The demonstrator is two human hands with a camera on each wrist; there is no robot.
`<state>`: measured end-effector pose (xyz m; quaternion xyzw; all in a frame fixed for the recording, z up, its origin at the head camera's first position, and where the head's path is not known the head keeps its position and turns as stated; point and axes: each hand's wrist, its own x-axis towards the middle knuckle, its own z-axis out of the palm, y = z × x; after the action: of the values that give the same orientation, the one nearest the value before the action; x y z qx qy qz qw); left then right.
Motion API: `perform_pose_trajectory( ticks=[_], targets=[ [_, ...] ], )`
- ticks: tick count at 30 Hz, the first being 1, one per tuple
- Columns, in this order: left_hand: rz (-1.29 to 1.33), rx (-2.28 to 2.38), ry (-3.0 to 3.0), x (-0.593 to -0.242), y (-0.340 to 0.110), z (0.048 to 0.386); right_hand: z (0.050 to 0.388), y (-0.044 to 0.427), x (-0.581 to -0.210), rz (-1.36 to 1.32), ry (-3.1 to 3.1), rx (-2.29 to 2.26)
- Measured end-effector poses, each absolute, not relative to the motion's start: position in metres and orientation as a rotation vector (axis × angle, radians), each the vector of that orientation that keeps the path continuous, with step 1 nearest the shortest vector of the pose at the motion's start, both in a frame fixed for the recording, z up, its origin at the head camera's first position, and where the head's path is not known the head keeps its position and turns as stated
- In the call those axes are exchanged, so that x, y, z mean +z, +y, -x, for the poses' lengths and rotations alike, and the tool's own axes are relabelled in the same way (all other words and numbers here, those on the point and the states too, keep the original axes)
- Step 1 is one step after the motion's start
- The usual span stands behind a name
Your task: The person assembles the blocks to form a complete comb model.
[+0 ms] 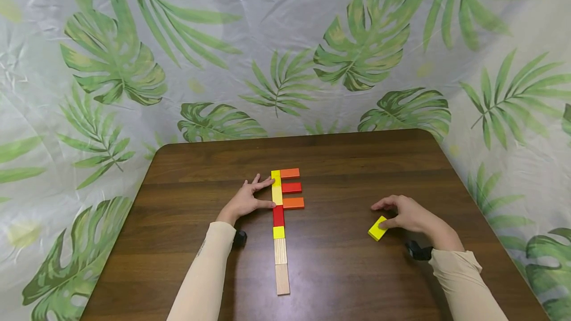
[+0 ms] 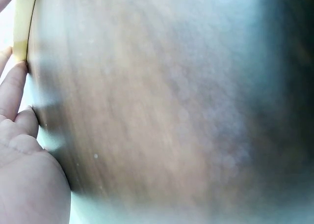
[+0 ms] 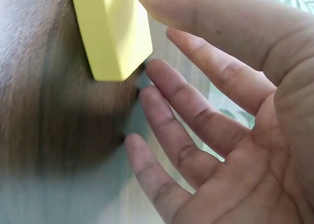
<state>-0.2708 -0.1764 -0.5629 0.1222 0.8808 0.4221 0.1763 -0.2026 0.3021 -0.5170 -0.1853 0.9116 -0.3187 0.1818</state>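
A column of small wooden blocks in yellow, pale yellow, red [image 1: 278, 216] and plain wood [image 1: 282, 279] runs down the table. Against its right side near the top lie two orange blocks [image 1: 293, 203] and a red block [image 1: 292, 187] between them. My left hand [image 1: 242, 201] is spread at the column's left, its fingertips touching the upper blocks. To the right, my right hand [image 1: 411, 216] has its thumb on a yellow block [image 1: 377, 229]. In the right wrist view its other fingers [image 3: 169, 121] are spread apart from that block. Whether the block is lifted I cannot tell.
The brown wooden table [image 1: 339, 162] ends at its far edge before a leaf-patterned cloth [image 1: 285, 38] hanging behind and at the sides. A dark wrist strap [image 1: 418, 250] sits on the right wrist and another dark device [image 1: 239, 238] at the left wrist.
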Motion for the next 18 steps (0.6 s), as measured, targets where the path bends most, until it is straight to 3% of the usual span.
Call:
perform_pose_trajectory(
  ticks=[18],
  targets=[
    [-0.335,1.182,2.495,-0.560,-0.175,0.269,0.183,0.321,-0.525,0.481,2.515,-1.017]
  ],
)
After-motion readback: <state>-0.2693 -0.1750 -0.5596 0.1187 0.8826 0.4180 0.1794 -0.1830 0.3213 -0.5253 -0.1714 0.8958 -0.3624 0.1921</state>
